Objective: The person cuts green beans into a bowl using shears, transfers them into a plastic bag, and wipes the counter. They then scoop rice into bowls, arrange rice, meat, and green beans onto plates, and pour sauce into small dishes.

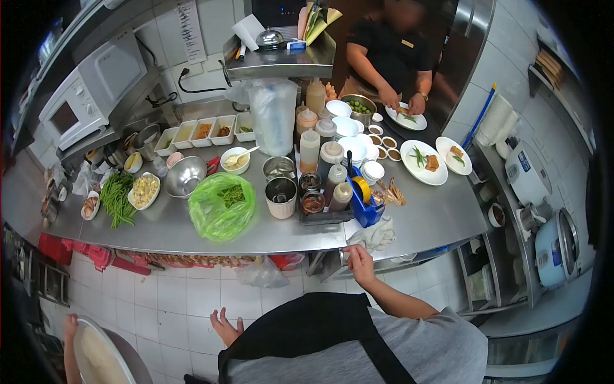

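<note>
My left hand (227, 327) is low in front of my black apron (300, 326), over the tiled floor, fingers apart and holding nothing. At the counter's front edge, my right hand (361, 264) is raised with its fingers curled together; whether anything small is in them cannot be made out. Just beyond it lies a crumpled white cloth (376, 235). Behind the cloth stands a blue tape dispenser (366, 208), beside a black tray of sauce bottles (326, 216). A green plastic bag (220, 211) with cut greens rests on the steel counter (281, 240), farther left.
A person (390, 57) across the counter touches food on a white plate (416, 121). Two more plates (425, 174) hold food. Another person's hand (71, 326) grips a large bowl (102, 352) at lower left. Green beans (120, 200) and a steel bowl (185, 178) are on the left.
</note>
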A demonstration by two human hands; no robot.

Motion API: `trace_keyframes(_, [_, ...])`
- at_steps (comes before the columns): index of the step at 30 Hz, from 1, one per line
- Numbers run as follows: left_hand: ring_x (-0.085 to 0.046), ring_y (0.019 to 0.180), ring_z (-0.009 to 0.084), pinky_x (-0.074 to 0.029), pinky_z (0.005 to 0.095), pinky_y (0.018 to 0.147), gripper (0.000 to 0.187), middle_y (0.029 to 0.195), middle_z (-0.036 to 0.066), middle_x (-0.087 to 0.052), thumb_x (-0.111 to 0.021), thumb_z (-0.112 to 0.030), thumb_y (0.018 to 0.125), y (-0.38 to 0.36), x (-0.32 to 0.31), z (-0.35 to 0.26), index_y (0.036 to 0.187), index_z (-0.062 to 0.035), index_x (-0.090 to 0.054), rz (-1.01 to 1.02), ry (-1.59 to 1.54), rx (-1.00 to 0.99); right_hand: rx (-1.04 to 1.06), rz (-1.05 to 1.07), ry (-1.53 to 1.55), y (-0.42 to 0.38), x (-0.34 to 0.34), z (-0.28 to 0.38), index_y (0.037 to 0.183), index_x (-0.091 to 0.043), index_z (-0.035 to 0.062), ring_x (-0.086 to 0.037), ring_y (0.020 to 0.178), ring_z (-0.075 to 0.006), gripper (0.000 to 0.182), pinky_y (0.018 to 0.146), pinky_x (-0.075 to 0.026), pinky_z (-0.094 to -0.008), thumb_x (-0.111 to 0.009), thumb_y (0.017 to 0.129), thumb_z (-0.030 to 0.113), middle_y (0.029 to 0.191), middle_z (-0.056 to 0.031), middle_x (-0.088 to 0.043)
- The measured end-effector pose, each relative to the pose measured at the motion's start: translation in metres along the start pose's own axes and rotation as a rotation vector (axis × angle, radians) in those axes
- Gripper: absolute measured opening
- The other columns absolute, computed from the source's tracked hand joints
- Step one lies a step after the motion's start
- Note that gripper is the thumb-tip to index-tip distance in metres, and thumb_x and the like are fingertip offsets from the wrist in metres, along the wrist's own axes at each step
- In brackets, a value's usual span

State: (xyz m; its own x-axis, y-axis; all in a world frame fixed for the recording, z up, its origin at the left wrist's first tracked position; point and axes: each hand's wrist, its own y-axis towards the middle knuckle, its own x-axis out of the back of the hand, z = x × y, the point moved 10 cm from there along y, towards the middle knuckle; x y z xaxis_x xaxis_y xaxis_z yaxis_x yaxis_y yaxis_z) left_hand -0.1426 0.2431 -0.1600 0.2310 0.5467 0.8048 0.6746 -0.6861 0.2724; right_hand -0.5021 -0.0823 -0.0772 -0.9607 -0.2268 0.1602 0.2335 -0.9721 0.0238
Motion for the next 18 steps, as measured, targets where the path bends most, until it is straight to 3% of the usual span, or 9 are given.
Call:
trace_keyframes(6, [-0.033, 0.119, 0.04, -0.031, 0.052, 0.097, 0.063, 0.124, 0.023, -0.036, -0.072, -0.024, 0.065, -0.048, -0.03, 0.09, 0.12, -0.0083, -0.046, -0.025, 0.198, 0.192, 0.0, 0.136, 0.094, 0.014, -0.007, 0.003, 0.094, -0.058, 0.0045, -0.04, 0.049, -0.0041, 0.028, 0.047, -0.034, -0.0199, -0.041, 0.097, 0.026, 0.055, 0.0023, -0.043])
trace_keyframes(9, [-0.032, 0.12, 0.0407, -0.032, 0.0519, 0.097, 0.062, 0.124, 0.022, -0.036, -0.072, -0.023, 0.065, -0.062, -0.038, 0.115, 0.12, -0.0095, -0.046, 0.055, 0.22, 0.405, -0.017, 0.152, 0.106, 0.02, -0.007, 0.004, 0.096, -0.058, 0.004, -0.04, 0.049, -0.004, 0.027, 0.047, -0.034, -0.0199, -0.042, 0.096, 0.026, 0.056, 0.0023, -0.044])
trace_keyframes(12, [-0.032, 0.119, 0.0413, -0.032, 0.0521, 0.096, 0.062, 0.124, 0.023, -0.036, -0.072, -0.023, 0.066, -0.07, -0.039, 0.125, 0.12, -0.0082, -0.045, -0.064, 0.093, 0.577, 0.036, 0.223, 0.062, 0.027, -0.013, 0.004, 0.097, -0.058, 0.0038, -0.04, 0.049, -0.0041, 0.025, 0.047, -0.034, -0.02, -0.043, 0.096, 0.024, 0.057, 0.0025, -0.044])
trace_keyframes(15, [-0.032, 0.118, 0.0414, -0.032, 0.0515, 0.096, 0.062, 0.123, 0.024, -0.036, -0.072, -0.024, 0.068, -0.06, -0.046, 0.101, 0.12, -0.006, -0.044, 0.003, 0.3, 0.374, 0.063, 0.275, 0.034, 0.031, -0.019, 0.014, 0.098, -0.058, 0.0038, -0.04, 0.049, -0.0041, 0.023, 0.047, -0.034, -0.02, -0.043, 0.095, 0.021, 0.057, 0.0032, -0.044])
trace_keyframes(18, [-0.034, 0.116, 0.0417, -0.031, 0.0511, 0.097, 0.062, 0.122, 0.025, -0.036, -0.072, -0.025, 0.069, -0.059, -0.045, 0.086, 0.12, -0.0038, -0.043, -0.031, 0.28, 0.373, 0.039, 0.305, 0.054, 0.035, -0.022, 0.016, 0.098, -0.059, 0.0044, -0.043, 0.051, -0.0046, 0.021, 0.048, -0.036, -0.0212, -0.046, 0.094, 0.02, 0.057, 0.0029, -0.047])
